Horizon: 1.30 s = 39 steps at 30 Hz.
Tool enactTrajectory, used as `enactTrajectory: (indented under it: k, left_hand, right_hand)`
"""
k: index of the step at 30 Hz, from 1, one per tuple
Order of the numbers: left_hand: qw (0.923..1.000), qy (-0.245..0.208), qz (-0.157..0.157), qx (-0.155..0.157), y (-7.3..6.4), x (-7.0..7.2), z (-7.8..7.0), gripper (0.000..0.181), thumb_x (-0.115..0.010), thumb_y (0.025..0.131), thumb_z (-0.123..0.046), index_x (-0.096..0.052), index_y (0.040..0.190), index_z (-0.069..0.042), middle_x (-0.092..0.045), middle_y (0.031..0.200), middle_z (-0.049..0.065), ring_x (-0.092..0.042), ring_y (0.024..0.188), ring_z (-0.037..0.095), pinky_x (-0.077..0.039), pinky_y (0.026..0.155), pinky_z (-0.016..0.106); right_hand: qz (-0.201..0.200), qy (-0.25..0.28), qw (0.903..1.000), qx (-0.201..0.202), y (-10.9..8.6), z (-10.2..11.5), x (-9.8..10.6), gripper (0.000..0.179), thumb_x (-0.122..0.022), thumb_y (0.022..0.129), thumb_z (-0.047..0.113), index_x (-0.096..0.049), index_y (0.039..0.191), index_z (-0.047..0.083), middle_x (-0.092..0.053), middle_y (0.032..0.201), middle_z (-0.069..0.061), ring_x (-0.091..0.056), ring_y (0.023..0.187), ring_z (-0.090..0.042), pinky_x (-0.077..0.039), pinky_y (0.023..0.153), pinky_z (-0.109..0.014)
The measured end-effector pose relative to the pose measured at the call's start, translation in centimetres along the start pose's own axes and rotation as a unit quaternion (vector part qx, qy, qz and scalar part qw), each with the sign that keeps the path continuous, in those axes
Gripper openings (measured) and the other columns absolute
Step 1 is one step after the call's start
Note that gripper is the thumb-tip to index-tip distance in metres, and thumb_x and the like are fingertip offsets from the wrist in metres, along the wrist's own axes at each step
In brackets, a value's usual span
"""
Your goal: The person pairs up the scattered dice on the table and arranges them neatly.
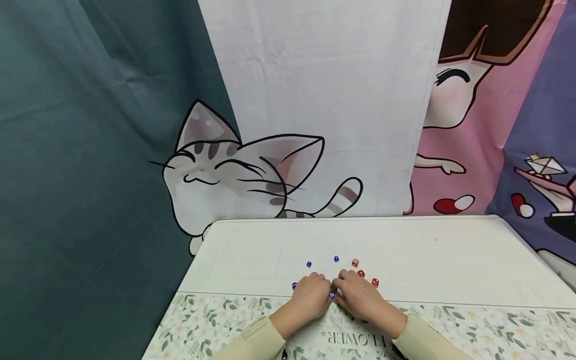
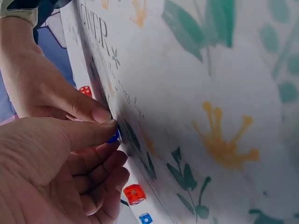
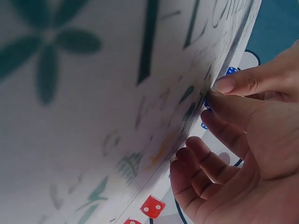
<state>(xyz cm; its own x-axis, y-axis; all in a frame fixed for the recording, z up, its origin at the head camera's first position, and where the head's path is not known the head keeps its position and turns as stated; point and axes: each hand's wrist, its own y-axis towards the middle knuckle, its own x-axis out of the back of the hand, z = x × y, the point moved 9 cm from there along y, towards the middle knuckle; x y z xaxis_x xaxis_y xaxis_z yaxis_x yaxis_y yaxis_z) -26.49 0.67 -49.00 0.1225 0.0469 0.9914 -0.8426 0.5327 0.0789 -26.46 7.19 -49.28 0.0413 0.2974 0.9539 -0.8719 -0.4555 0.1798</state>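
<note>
Both hands meet at the near part of the table, thumbs close together, with a small blue die between their fingertips. In the left wrist view, the left hand has its thumb and index finger pinched about the blue die, which is mostly covered. The right hand also has its thumb and index finger at the blue die; its other fingers are loosely bent. Just beyond the left hand lies another blue die. Past the right hand's knuckles sits a red die.
Farther back on the white table are two more blue dice, one at left and one nearer the middle. Two other red dice, one behind and one to the right, lie around the right hand. A flower-printed mat covers the front.
</note>
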Motion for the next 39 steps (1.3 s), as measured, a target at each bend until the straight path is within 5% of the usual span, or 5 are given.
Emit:
enactTrajectory:
  k: [39]
  left_hand:
    - [0.9976, -0.038, 0.053, -0.021, -0.1, -0.4, -5.1, 0.022, -0.068, 0.080, -0.037, -0.068, 0.092, -0.019, -0.057, 0.089, -0.008, -0.046, 0.076, 0.012, -0.041, 0.059, 0.028]
  right_hand:
    - [-0.004, -0.040, 0.9984, -0.039, -5.1, -1.9, 1.6, 0.020, -0.077, 0.071, 0.036, -0.063, 0.081, 0.026, -0.047, 0.083, 0.008, -0.041, 0.076, -0.013, -0.036, 0.058, -0.030]
